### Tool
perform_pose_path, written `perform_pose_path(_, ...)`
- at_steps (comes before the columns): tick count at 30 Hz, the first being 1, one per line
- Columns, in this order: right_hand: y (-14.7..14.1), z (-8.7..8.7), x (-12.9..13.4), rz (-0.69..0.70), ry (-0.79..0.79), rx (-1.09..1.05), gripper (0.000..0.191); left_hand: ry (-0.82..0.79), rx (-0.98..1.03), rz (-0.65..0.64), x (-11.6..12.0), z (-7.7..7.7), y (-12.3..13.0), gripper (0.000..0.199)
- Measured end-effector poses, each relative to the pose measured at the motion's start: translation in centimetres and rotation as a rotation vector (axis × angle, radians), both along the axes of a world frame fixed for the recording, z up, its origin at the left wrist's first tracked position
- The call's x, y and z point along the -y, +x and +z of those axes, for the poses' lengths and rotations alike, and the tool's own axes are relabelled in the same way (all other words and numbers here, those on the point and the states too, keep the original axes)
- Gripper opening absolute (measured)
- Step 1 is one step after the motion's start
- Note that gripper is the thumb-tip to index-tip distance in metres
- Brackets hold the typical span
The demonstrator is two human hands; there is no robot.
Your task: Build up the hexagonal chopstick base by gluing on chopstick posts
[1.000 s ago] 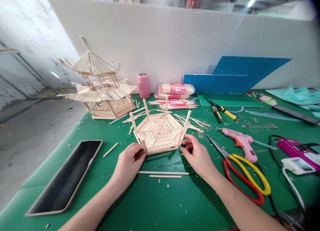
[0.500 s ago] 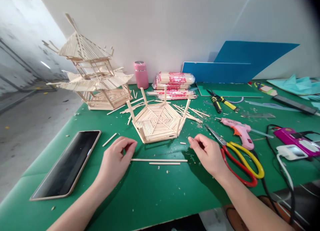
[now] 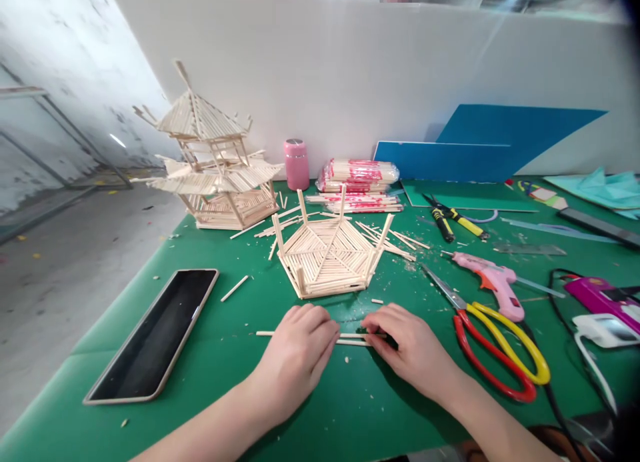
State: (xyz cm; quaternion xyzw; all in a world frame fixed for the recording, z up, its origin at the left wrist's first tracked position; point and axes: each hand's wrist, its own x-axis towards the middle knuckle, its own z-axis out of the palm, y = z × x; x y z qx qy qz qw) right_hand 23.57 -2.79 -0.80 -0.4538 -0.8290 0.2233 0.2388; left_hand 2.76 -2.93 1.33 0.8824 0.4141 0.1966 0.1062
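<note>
In front of me, two thin wooden sticks [image 3: 353,343] lie side by side, one longer than the other. My left hand [image 3: 299,349] is closed over their middle, fingers together. The long stick's left end [image 3: 264,333] sticks out past it. At the right end, my right hand [image 3: 407,345] has thumb and fingers closed around the sticks; its fingertips partly hide them. Just beyond my hands stands a hexagonal stick base [image 3: 327,252] with upright posts at its corners. A short stick piece [image 3: 377,301] lies between the base and my right hand.
A stick pagoda [image 3: 215,175] stands back left, beside a pink flask [image 3: 297,165] and packed sticks [image 3: 360,175]. A phone [image 3: 155,335] lies left. Scissors [image 3: 500,342], a pink glue gun [image 3: 493,282], pliers [image 3: 453,221] and cables lie right. A white panel [image 3: 330,82] stands behind.
Both hands have come inward onto the two sticks: the left moved right over their middle, the right closed at their right end. The view has shifted, showing more above the panel.
</note>
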Motion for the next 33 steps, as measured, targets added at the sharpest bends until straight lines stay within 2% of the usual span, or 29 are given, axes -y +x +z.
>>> perform_pose_path(9,0.0,0.2,0.1,0.007,0.010,0.029,0.010,-0.060,-0.225,-0.035,-0.8,-1.0,2.1,0.028)
perform_pose_path(15,1.8,0.2,-1.1,-0.324,0.088,0.021,0.013,-0.133,-0.158,-0.028,-1.1,-1.4,1.7,0.031)
perform_pose_path(17,2.3,0.3,-1.7,-0.370,0.102,0.078,0.015,-0.159,-0.135,-0.019,-1.4,-1.4,1.7,0.031)
perform_pose_path(25,1.2,0.8,-3.3,-0.253,0.077,0.219,0.016,-0.201,-0.084,0.008,-1.6,-1.5,1.7,0.029)
perform_pose_path(33,0.7,1.2,-3.8,-0.210,0.039,0.328,0.013,-0.201,-0.066,0.012,-1.5,-1.5,1.6,0.027)
